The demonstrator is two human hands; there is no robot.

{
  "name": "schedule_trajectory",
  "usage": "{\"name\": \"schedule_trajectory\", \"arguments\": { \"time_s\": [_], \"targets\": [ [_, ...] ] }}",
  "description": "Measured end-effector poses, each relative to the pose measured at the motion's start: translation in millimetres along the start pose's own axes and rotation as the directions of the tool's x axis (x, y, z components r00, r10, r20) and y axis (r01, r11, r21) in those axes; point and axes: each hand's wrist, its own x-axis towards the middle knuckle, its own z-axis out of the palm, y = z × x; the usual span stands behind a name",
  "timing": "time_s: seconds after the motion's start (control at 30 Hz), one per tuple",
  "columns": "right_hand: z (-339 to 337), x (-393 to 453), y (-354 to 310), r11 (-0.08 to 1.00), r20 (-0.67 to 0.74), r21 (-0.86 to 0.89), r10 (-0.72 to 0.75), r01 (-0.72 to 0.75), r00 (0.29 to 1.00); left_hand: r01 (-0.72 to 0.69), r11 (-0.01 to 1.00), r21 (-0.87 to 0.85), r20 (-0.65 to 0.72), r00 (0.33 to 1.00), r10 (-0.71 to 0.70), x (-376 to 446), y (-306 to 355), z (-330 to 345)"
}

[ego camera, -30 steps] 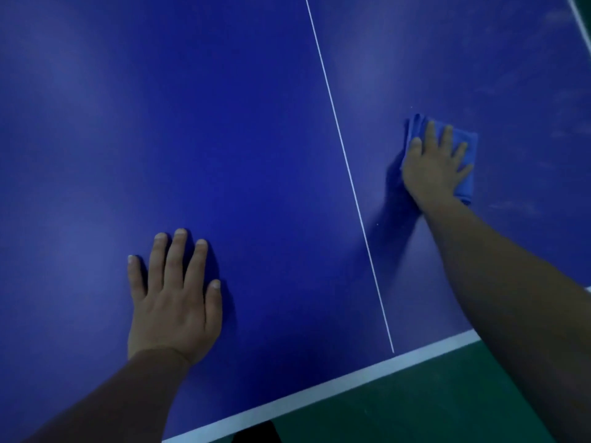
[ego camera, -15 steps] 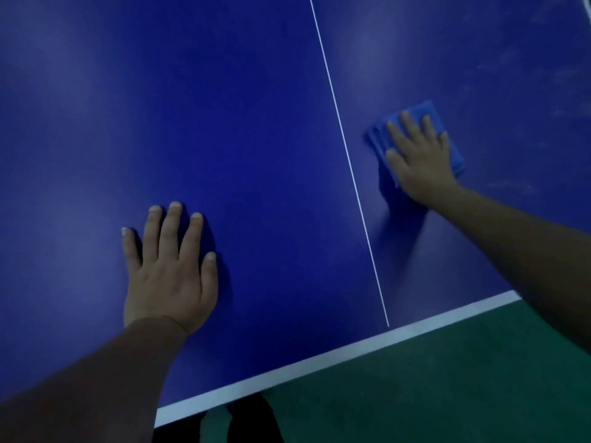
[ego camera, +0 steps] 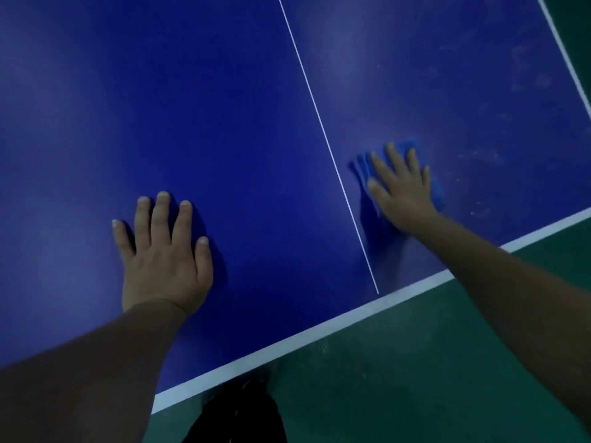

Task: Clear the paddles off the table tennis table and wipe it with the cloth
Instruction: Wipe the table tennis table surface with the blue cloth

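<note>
The dark blue table tennis table (ego camera: pixel 224 123) fills most of the view, with a thin white centre line (ego camera: pixel 323 132) running up it. My right hand (ego camera: pixel 403 190) lies flat with spread fingers on a folded blue cloth (ego camera: pixel 436 187), pressing it to the table just right of the centre line, near the white front edge (ego camera: pixel 319 330). My left hand (ego camera: pixel 166 254) rests flat on the bare table left of the line, fingers straight. No paddles are in view.
Faint pale smudges (ego camera: pixel 479 155) mark the table surface to the right of the cloth. Green floor (ego camera: pixel 415 378) lies below the table's front edge and beyond its right edge. My dark-clothed legs (ego camera: pixel 236 417) show at the bottom.
My right hand has slid the cloth back toward the table's front edge and slightly left. My left hand has stayed flat in the same spot on the table.
</note>
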Motion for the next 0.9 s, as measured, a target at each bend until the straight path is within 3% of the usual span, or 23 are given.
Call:
{"name": "schedule_trajectory", "arguments": {
  "time_s": [0.07,0.1,0.13,0.2,0.27,0.37,0.43,0.5,0.57,0.63,0.7,0.77,0.83,0.87,0.9],
  "targets": [
    [3.9,34.3,-33.0,0.968,-0.026,0.072,0.243,-0.240,0.970,-0.004,1.000,0.005,0.007,1.000,0.004,0.7,1.2,-0.7],
    [10.2,33.6,-53.6,0.954,-0.015,0.072,0.294,-0.292,0.956,-0.001,1.000,0.011,0.014,1.000,0.001,0.3,1.9,-1.5],
    [20.8,20.4,-74.7,0.964,-0.041,0.043,0.265,-0.263,0.963,0.006,1.000,0.018,0.018,1.000,-0.006,-0.5,1.9,-2.4],
    [46.1,-41.7,-111.6,0.998,-0.109,-0.047,0.043,-0.048,0.993,0.006,1.000,0.027,0.019,1.000,-0.007,-0.4,2.3,-2.6],
    [62.1,-125.1,-125.0,0.980,-0.052,-0.097,-0.181,0.175,0.982,0.001,1.000,0.031,0.022,1.000,-0.002,0.0,0.9,-2.7],
    [52.0,-176.9,-87.5,0.956,0.072,-0.087,-0.274,0.280,0.959,-0.007,0.999,0.032,0.011,1.000,0.006,-1.2,-0.3,-2.0],
    [35.6,-159.3,-52.0,0.972,0.056,-0.118,-0.196,0.202,0.979,-0.005,0.999,0.033,0.010,1.000,0.005,-1.1,0.1,-2.3],
    [21.1,-125.2,-28.8,0.998,0.032,-0.062,0.024,-0.022,0.999,-0.006,0.999,0.032,0.014,1.000,0.005,0.0,0.4,-3.1],
    [16.5,-95.1,-29.5,0.972,-0.011,0.038,0.230,-0.230,0.973,-0.008,0.999,0.031,0.018,1.000,0.007,0.2,0.4,-3.4],
    [24.8,-83.4,-59.3,0.937,-0.044,0.053,0.348,-0.345,0.937,-0.006,1.000,0.020,0.013,1.000,0.006,-0.8,0.7,-3.1],
    [44.9,-103.3,-105.0,0.973,-0.099,-0.013,0.229,-0.232,0.968,-0.003,1.000,0.016,0.011,1.000,0.003,-1.2,0.5,-2.7],
    [66.6,-151.3,-138.9,0.990,-0.077,-0.072,-0.128,0.123,0.989,-0.001,1.000,0.017,0.010,1.000,0.000,-1.6,1.1,-2.7],
    [70.8,-176.6,-124.3,0.930,-0.006,-0.104,-0.355,0.352,0.935,-0.004,1.000,0.017,0.007,1.000,0.004,-1.9,1.9,-3.5],
    [64.9,-170.9,-102.1,0.932,-0.001,-0.109,-0.347,0.345,0.938,-0.005,1.000,0.015,0.006,1.000,0.005,-1.9,1.8,-3.6],
    [58.4,-159.8,-77.2,0.962,-0.027,-0.125,-0.250,0.245,0.968,-0.004,1.000,0.011,0.002,1.000,0.004,-1.5,1.3,-3.6]
  ]
}}
